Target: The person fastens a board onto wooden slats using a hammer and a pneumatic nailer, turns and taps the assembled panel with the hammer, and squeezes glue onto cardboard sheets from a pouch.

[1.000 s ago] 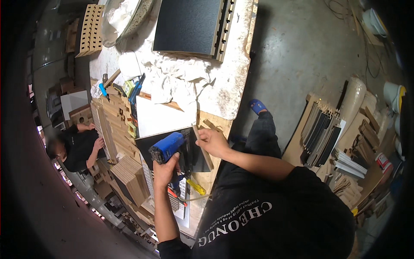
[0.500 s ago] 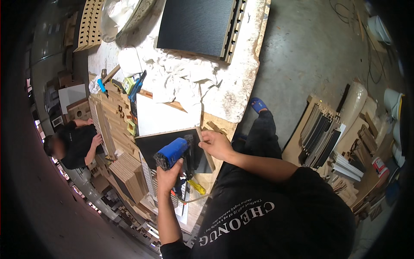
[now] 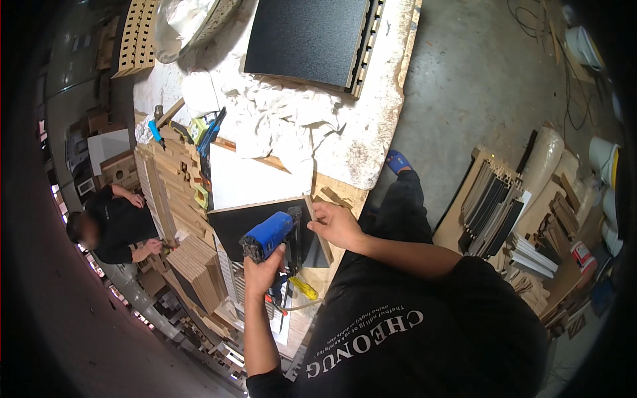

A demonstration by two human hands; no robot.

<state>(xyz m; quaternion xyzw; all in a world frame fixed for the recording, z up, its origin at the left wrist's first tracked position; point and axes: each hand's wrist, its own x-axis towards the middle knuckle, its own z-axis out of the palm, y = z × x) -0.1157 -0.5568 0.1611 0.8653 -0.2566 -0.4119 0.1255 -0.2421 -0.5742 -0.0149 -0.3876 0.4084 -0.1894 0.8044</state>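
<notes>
head view | left hand (image 3: 263, 273) fist-gripped round blue nail gun (image 3: 268, 236), nose down on black panel (image 3: 265, 229) | right hand (image 3: 336, 224) fingers bent, pinching thin wood strip (image 3: 320, 229) at panel's right edge | panel lies flat on workbench (image 3: 371, 142), near edge | co-worker (image 3: 113, 225) far left by stacked wood pieces (image 3: 176, 192)

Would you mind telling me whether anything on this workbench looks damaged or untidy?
Yes: the white sheet covering the workbench lies crumpled and bunched instead of flat, and its surface looks stained. Otherwise the left hand grips a blue power tool over a black panel.
</notes>
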